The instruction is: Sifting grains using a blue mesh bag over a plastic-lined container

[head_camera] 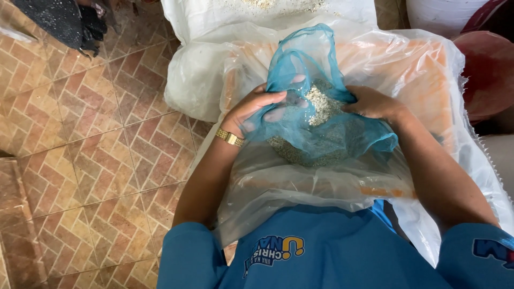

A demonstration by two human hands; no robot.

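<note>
Your left hand (256,109) and right hand (372,103) grip the thin blue bag (321,126) from either side. Fingers curl shut on its film; the pale grain (321,104) sits between your fingertips, over a clear plastic sack (417,69).

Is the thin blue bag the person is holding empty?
No. The blue bag, gripped by the left hand and right hand, holds a heap of pale grain visible through its open mouth.

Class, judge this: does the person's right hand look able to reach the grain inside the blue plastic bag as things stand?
Probably yes: the right hand already grips the blue plastic bag at its open mouth, with the grain exposed beside it and nothing between.
</note>
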